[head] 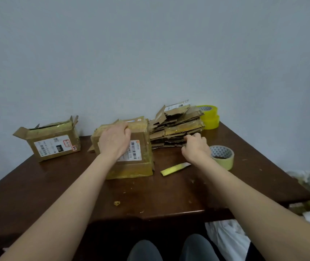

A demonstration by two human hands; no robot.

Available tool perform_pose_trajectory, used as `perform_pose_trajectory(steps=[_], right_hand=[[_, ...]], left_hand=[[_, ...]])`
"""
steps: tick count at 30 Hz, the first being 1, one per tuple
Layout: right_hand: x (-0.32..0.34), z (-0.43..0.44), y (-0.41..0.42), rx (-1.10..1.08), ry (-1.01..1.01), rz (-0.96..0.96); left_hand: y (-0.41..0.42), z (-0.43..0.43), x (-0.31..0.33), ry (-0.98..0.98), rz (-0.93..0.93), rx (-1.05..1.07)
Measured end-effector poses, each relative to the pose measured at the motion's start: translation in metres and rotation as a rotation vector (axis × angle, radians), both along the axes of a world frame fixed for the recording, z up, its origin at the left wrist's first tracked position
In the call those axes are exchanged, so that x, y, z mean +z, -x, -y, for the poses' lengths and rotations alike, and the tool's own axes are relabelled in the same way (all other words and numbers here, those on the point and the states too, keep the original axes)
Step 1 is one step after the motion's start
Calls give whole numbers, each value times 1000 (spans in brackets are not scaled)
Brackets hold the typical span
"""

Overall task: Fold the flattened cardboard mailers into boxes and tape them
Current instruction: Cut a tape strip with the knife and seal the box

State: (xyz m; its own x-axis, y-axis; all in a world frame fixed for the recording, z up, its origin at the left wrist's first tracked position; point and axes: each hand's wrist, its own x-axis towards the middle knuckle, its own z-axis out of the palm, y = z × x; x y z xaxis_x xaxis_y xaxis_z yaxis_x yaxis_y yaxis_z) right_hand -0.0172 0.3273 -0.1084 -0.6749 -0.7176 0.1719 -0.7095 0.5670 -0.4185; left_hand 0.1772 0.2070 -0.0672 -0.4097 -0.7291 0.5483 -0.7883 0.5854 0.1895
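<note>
Partly hidden, left hand [114, 142] fingers grip box [131, 167], right hand [195, 147] at stack [176, 129], grasp unclear

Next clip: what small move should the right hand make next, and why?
Likely pinch and draw one mailer off the stack of flattened mailers: the right hand has its fingers at the stack's front edge, while the left hand grips the top of the taped box, which looks closed.

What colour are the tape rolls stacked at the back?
The stacked tape rolls are bright yellow; the head view shows them best.
</note>
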Motion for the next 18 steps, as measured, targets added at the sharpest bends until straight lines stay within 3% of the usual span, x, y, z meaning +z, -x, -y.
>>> perform_pose_trajectory(steps=[5,7,9,13,16,18], right_hand=[[-17,-27,30,-188,-186,-24],[-23,-33,35,-168,-301,-27],[-22,-35,33,-130,-284,-59],[14,-16,11,2,99,7],[64,14,-15,270,513,197],[100,33,-37,411,647,295]], left_hand=[[0,4,-3,59,-34,46],[-1,7,-2,53,-33,29],[-6,12,-1,38,-18,-10],[-17,20,3,1,74,-7],[-23,21,9,-32,131,-62],[-28,24,13,-87,108,-108]])
